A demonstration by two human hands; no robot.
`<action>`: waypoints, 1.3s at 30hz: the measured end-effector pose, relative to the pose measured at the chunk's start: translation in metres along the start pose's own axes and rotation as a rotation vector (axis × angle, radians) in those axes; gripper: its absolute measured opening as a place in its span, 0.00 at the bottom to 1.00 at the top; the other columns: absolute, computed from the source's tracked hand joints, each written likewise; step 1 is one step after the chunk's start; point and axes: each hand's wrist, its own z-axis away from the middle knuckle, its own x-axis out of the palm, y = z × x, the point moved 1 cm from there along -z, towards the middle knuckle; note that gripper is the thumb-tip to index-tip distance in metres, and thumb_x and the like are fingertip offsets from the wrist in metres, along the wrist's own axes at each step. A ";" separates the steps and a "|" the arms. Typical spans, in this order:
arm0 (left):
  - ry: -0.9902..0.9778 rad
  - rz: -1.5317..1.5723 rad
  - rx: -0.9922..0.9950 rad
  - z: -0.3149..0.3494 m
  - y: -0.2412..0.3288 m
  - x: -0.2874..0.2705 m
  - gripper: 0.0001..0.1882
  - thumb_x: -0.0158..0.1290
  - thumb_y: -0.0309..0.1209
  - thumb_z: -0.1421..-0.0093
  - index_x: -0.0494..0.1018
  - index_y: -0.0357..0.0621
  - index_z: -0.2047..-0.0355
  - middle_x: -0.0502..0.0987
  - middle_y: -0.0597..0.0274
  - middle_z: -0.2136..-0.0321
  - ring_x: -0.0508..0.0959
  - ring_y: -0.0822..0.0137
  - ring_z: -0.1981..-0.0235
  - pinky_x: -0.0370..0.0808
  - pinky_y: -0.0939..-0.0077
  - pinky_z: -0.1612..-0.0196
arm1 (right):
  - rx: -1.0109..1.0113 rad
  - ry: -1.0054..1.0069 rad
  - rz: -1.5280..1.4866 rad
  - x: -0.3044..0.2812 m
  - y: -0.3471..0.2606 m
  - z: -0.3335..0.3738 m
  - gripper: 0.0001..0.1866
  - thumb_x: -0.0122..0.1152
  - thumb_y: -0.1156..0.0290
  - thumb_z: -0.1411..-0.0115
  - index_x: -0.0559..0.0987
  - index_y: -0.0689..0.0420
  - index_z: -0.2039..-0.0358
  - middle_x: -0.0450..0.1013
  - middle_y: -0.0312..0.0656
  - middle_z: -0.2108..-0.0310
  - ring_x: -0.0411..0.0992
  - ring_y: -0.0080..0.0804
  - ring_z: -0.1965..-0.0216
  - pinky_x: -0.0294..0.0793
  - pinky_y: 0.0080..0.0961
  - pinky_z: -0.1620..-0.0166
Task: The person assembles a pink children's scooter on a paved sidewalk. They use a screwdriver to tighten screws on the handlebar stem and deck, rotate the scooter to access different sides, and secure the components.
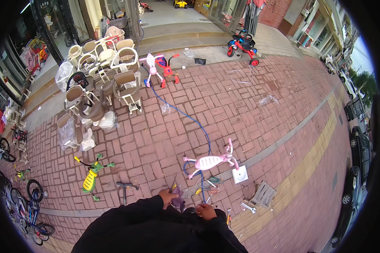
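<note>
Low in the view, my left hand (167, 198) is closed against a crumpled mauve cloth (178, 200), which it seems to pinch at the edge. My right hand (206, 211) sits a little to the right with its fingers curled together over my dark clothing; what they hold, if anything, is hidden. Just beyond my hands lie a small green-handled tool (214, 180) and some thin cords. Past these stands a pink child's ride-on trike (209, 162). A hammer (124, 192) lies to the left, and a wrench (248, 207) to the right.
A green and yellow ride-on (90, 180) stands at left. The blue hose (190, 117) crosses the brick paving. Rightward are a white square piece (240, 174) and a grey slatted stool (264, 194). Child seats (124, 80) crowd the shop front; a red trike (243, 45) stands far off.
</note>
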 end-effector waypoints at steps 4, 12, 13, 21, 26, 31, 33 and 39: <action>0.148 0.058 0.001 -0.015 0.015 -0.011 0.18 0.68 0.40 0.40 0.77 0.37 0.65 0.75 0.61 0.83 0.74 0.69 0.84 0.70 0.68 0.81 | 0.078 0.038 0.145 -0.094 -0.012 -0.056 0.16 0.63 0.59 0.30 0.84 0.62 0.59 0.79 0.39 0.72 0.79 0.28 0.70 0.77 0.26 0.67; 0.687 0.716 -0.062 0.021 -0.021 0.087 0.09 0.60 0.32 0.36 0.77 0.38 0.61 0.74 0.63 0.81 0.70 0.70 0.86 0.67 0.70 0.85 | -0.161 -0.069 1.494 -0.265 -0.077 -0.196 0.26 0.54 0.48 0.33 0.85 0.59 0.54 0.80 0.58 0.53 0.78 0.59 0.49 0.77 0.49 0.44; 0.746 0.837 -0.069 0.025 -0.029 0.113 0.08 0.59 0.30 0.36 0.77 0.38 0.61 0.75 0.62 0.81 0.71 0.70 0.86 0.68 0.70 0.84 | -0.102 -0.051 1.451 -0.274 -0.086 -0.210 0.30 0.54 0.45 0.34 0.84 0.61 0.52 0.79 0.59 0.51 0.77 0.60 0.46 0.75 0.47 0.41; 0.835 0.668 -0.080 0.020 -0.039 0.301 0.08 0.59 0.32 0.35 0.78 0.40 0.61 0.76 0.64 0.79 0.71 0.70 0.85 0.67 0.72 0.83 | -0.015 -0.135 1.312 -0.315 -0.100 -0.244 0.40 0.66 0.49 0.39 0.70 0.70 0.39 0.79 0.63 0.48 0.78 0.59 0.45 0.77 0.44 0.41; 0.648 0.916 -0.217 -0.011 0.003 0.377 0.09 0.62 0.35 0.37 0.78 0.43 0.64 0.75 0.67 0.79 0.71 0.72 0.85 0.65 0.73 0.82 | 0.047 -0.169 1.328 -0.320 -0.101 -0.251 0.43 0.65 0.49 0.39 0.64 0.69 0.36 0.74 0.64 0.42 0.75 0.58 0.40 0.74 0.42 0.37; 0.659 1.016 -0.181 -0.051 -0.003 0.435 0.09 0.63 0.33 0.37 0.78 0.41 0.64 0.75 0.67 0.79 0.69 0.74 0.86 0.64 0.75 0.82 | -0.052 -0.126 1.400 -0.337 -0.095 -0.266 0.41 0.68 0.49 0.41 0.66 0.71 0.42 0.77 0.63 0.48 0.77 0.60 0.44 0.76 0.44 0.41; 0.686 1.066 -0.191 -0.062 -0.019 0.451 0.09 0.63 0.33 0.37 0.77 0.41 0.64 0.75 0.67 0.79 0.69 0.74 0.86 0.64 0.74 0.82 | -0.107 -0.151 1.362 -0.349 -0.089 -0.284 0.40 0.68 0.49 0.41 0.66 0.71 0.43 0.78 0.64 0.49 0.77 0.61 0.46 0.77 0.46 0.42; 0.941 1.295 -0.231 -0.100 -0.059 0.462 0.09 0.63 0.31 0.38 0.77 0.39 0.64 0.75 0.66 0.80 0.69 0.74 0.87 0.62 0.75 0.84 | -0.119 -0.262 1.258 -0.376 -0.078 -0.356 0.32 0.67 0.48 0.39 0.71 0.65 0.51 0.79 0.59 0.60 0.78 0.53 0.63 0.77 0.42 0.61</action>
